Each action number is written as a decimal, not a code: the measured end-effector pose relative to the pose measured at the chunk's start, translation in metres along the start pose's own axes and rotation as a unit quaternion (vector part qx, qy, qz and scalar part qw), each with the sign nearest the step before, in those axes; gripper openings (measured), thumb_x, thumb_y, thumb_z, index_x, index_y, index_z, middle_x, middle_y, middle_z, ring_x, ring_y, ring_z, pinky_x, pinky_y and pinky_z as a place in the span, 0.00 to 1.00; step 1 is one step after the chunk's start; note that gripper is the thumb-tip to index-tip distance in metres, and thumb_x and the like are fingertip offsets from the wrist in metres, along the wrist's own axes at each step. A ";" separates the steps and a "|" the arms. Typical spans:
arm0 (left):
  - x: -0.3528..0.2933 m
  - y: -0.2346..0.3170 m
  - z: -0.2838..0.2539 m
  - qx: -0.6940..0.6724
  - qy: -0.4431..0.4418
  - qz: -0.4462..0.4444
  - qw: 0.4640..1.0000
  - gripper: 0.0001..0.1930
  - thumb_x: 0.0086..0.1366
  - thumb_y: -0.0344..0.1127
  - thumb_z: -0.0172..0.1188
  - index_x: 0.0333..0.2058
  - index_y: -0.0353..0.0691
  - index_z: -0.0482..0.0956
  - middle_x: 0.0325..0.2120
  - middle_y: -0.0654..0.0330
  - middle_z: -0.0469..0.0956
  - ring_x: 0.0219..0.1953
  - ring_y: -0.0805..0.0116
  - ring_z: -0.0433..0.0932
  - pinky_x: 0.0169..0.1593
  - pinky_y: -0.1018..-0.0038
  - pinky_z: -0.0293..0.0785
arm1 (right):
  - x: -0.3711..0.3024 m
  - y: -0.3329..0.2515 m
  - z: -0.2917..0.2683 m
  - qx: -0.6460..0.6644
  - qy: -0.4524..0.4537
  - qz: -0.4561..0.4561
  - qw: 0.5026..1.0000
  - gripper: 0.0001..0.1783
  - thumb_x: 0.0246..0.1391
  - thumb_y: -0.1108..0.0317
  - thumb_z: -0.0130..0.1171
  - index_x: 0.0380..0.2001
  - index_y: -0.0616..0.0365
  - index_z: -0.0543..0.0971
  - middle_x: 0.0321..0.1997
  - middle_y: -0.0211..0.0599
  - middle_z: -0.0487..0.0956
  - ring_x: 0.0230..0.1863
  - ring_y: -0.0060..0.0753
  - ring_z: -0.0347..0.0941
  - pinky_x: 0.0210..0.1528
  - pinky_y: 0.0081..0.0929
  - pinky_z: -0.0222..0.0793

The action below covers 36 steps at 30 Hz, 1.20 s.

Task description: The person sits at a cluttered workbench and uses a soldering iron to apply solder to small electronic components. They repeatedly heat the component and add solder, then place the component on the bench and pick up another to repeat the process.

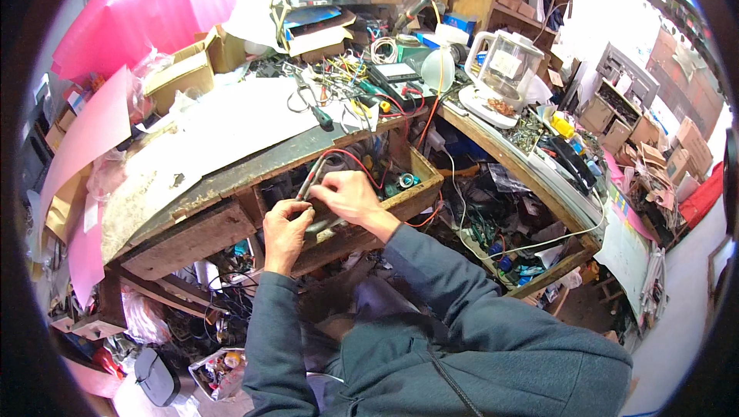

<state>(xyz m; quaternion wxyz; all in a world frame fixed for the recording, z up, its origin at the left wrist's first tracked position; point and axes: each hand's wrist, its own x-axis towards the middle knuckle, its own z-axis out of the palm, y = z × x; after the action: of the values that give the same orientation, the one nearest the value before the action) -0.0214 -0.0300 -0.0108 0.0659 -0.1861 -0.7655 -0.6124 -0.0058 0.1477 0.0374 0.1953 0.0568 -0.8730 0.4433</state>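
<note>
Over an open wooden drawer [419,195], both of my hands are close together. My right hand [350,195] is closed around slim dark test probes [309,177], and a red lead [356,158] loops from their upper end. Just left of it and slightly nearer, my left hand [285,234] pinches with thumb and fingertips. What sits in that pinch is too small and covered to make out. A meter with a pale display [397,73] lies on the bench beyond, among red wires.
A screwdriver with a dark green handle [322,115] and tangled wires [339,74] lie on the bench. A clear jug [508,66] stands on a white base at the right. Cardboard boxes [181,74] stand at the back left. A white cable [531,246] crosses the right-hand drawer.
</note>
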 end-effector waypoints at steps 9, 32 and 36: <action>0.001 0.005 -0.002 -0.020 0.004 0.013 1.000 0.10 0.55 0.31 0.68 0.35 0.33 0.85 0.37 0.56 0.82 0.38 0.69 0.81 0.45 0.74 0.75 | 0.129 0.067 -0.186 -0.243 0.268 -0.100 0.927 0.12 0.54 0.62 0.61 0.31 0.61 0.84 0.31 0.45 0.83 0.33 0.43 0.81 0.38 0.35 0.73; 0.003 0.003 -0.003 -0.098 -0.009 -0.019 0.995 0.09 0.56 0.29 0.68 0.36 0.32 0.85 0.40 0.57 0.81 0.40 0.71 0.79 0.46 0.76 0.74 | 0.178 0.134 -0.224 -0.273 0.028 -0.129 0.953 0.10 0.48 0.67 0.62 0.30 0.63 0.82 0.30 0.47 0.80 0.34 0.39 0.79 0.38 0.34 0.72; 0.003 0.001 -0.004 -0.073 -0.003 -0.005 0.997 0.11 0.56 0.31 0.67 0.37 0.32 0.85 0.39 0.55 0.82 0.40 0.69 0.80 0.46 0.74 0.75 | 0.167 0.118 -0.222 -0.254 0.018 -0.096 0.962 0.10 0.50 0.66 0.61 0.32 0.60 0.84 0.30 0.44 0.81 0.34 0.40 0.78 0.39 0.33 0.72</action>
<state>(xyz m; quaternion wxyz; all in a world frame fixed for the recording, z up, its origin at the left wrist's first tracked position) -0.0239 -0.0332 -0.0076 0.0470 -0.1888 -0.7196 -0.6666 -0.1270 0.4077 0.1315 0.2605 0.0805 -0.9437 0.1872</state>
